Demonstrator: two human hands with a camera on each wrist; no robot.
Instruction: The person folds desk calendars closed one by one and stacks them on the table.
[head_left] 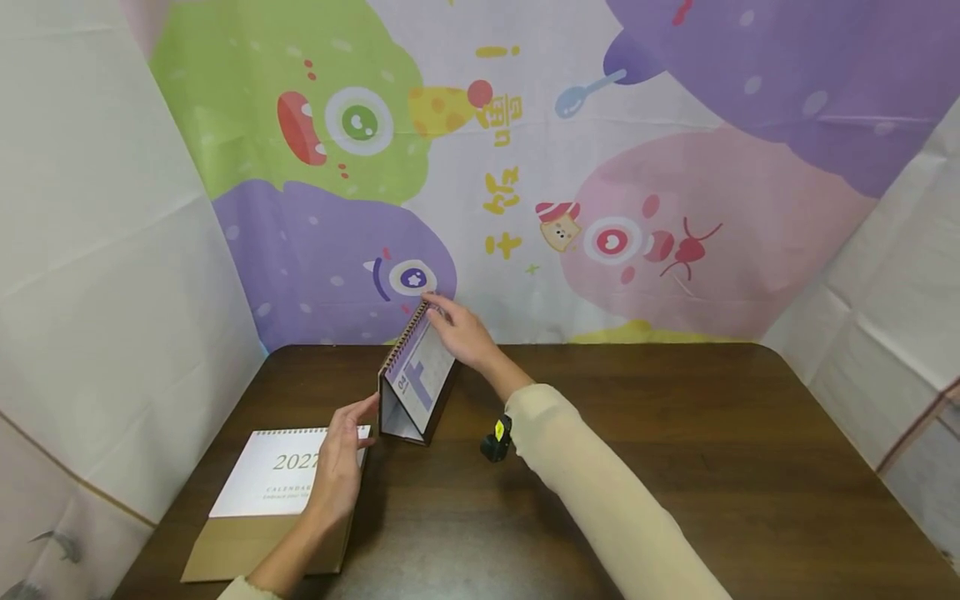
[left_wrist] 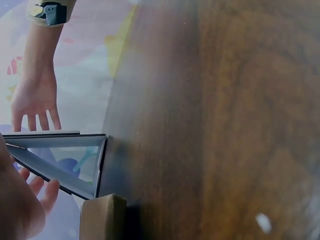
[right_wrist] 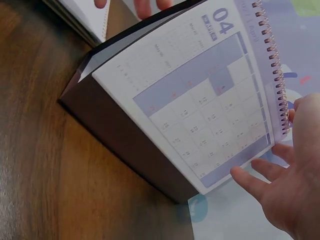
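A desk calendar [head_left: 425, 372] with a purple-and-white April page [right_wrist: 200, 110] stands as a tent on the dark wooden table. Its spiral binding [right_wrist: 272, 65] runs along the top ridge. My right hand [head_left: 465, 335] is at the far end of the ridge, fingers loosely extended beside the page edge in the right wrist view. From the near left side, my left hand [head_left: 339, 458] reaches the calendar's back panel with relaxed fingers. In the left wrist view, the calendar's open triangular end [left_wrist: 102, 165] shows between both hands.
A second calendar [head_left: 258, 475], white with "2027" on its cover and a tan base, lies at the left, partly behind my left forearm. A cartoon-printed cloth [head_left: 517, 308] hangs behind the table [head_left: 675, 467]. Pale cloth walls [head_left: 112, 208] flank it.
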